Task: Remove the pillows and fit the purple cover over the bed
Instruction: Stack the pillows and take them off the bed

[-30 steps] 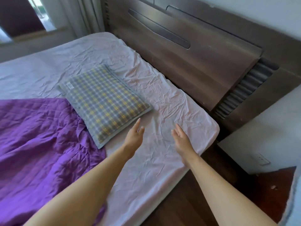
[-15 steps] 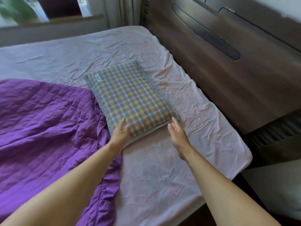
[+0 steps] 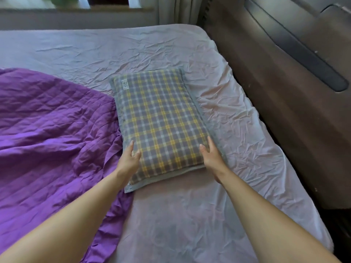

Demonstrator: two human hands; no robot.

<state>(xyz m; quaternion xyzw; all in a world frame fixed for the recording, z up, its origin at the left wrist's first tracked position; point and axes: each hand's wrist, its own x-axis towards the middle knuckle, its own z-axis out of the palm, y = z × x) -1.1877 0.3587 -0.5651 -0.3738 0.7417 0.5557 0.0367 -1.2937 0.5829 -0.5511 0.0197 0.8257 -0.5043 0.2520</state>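
A grey and yellow plaid pillow (image 3: 159, 120) lies flat on the bed's pale wrinkled sheet (image 3: 218, 215), near the headboard. My left hand (image 3: 130, 158) rests on the pillow's near left edge, fingers spread. My right hand (image 3: 212, 155) touches its near right edge, fingers apart, thumb on top. Neither hand has closed around the pillow. The purple quilted cover (image 3: 51, 133) lies bunched over the left part of the bed, its edge tucked beside and partly under the pillow's left side.
A dark wooden headboard (image 3: 284, 76) runs along the right side of the bed. Curtains (image 3: 178, 10) and a window sill (image 3: 76, 10) stand beyond the far end. Dark floor shows at the lower right corner.
Both hands have reached forward from the bare sheet onto the pillow's near corners. The view has swung left and closer, so the pillow now sits in the centre.
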